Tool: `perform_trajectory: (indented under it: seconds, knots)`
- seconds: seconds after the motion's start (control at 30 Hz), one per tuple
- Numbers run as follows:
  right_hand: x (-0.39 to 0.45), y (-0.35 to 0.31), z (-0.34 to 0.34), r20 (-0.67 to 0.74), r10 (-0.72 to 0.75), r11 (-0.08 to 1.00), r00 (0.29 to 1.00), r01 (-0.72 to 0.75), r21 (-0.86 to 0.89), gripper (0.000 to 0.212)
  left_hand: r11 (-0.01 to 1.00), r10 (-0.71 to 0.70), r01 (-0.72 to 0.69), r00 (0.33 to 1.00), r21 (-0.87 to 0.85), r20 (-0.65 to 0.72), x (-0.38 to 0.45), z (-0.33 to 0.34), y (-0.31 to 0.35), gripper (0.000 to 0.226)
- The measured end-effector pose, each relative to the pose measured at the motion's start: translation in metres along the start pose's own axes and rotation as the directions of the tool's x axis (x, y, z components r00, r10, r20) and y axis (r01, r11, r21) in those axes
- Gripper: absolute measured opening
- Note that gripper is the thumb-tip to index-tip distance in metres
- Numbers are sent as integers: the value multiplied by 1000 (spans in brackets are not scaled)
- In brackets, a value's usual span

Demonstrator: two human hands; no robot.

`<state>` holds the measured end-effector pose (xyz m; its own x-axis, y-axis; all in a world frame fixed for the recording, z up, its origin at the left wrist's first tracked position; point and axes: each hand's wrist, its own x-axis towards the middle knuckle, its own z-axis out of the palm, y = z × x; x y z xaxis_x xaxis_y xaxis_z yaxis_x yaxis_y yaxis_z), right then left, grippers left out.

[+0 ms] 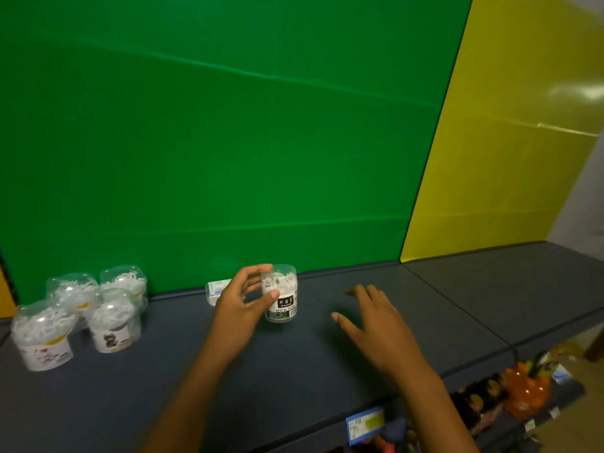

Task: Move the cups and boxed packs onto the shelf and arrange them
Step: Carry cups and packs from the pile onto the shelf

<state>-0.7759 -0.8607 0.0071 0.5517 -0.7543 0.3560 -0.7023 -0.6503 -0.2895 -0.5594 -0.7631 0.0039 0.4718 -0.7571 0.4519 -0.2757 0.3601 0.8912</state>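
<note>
- Right now my left hand (243,297) pinches a clear floss cup (281,294) standing upright on the dark shelf (327,371), mid-far.
- My right hand (376,322) hovers right of it, fingers spread, holding nothing.
- Four more cups (88,308) cluster far left.

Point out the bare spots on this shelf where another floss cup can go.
The widest bare patch lies right of the right hand, running to the yellow panel. A smaller patch sits between the four cups at the left and the left hand, which grips a cup. The left end is crowded; a small box stands behind the left hand.
</note>
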Motion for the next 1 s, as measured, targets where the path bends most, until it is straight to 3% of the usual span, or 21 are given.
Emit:
perform_trajectory:
  seconds: [0.43, 0.8, 1.0]
  knots:
    - [104, 74, 51, 92, -131, 986, 987, 121, 114, 50, 987, -128, 139, 983, 76, -130, 74, 62, -57, 38]
    - [160, 105, 80, 72, -302, 939, 951, 283, 196, 44, 968, -160, 194, 965, 158, -209, 100, 93, -91, 38]
    - [166, 111, 86, 27, -293, 933, 956, 280, 228, 42, 968, -146, 186, 964, 170, -222, 102, 95, -104, 38]
